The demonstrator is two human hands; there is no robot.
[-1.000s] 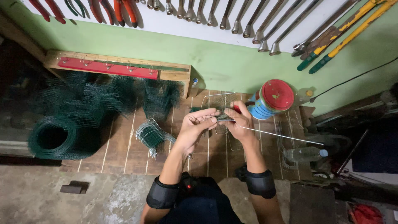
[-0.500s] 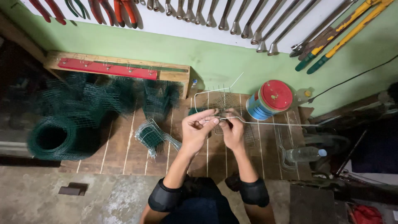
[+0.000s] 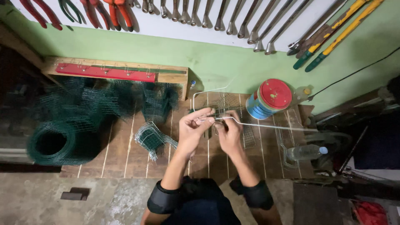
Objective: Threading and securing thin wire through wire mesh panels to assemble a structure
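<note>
Left of the red-lidded tin (image 3: 268, 99), over the slatted wooden bench (image 3: 125, 146), a bent steel wire (image 3: 250, 123) is pinched by the left hand (image 3: 192, 130) and gripped in the closed right hand (image 3: 228, 132). Bending is judged under way; firm, steady hold is called for next.

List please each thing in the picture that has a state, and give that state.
left hand: closed on the bent wire
right hand: gripping the bent wire
bent wire: held above the bench, bent, long end pointing right
green mesh roll: rolled, lying on its side
can: red lid on
plastic bottle: lying down, capped
</note>
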